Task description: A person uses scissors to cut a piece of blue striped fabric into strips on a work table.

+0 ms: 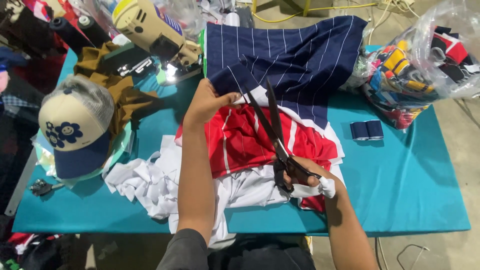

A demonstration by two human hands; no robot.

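Observation:
My right hand [305, 176] grips the black handles of large scissors [270, 122], whose blades are spread and point up toward the seam between red striped fabric [240, 140] and navy pinstriped fabric [290, 55]. A white bandage wraps one finger of that hand. My left hand [207, 102] pinches the edge of the cloth where a white band meets the navy piece. White fabric [150, 182] lies bunched under the red piece, on a teal table [410, 175].
A cream and navy cap [75, 130] with a flower patch sits at the left, beside brown cloth [117, 90]. A sewing machine [155, 32] stands at the back. A clear bag of colourful items [420, 65] rests at right, with a small navy folded piece [366, 130].

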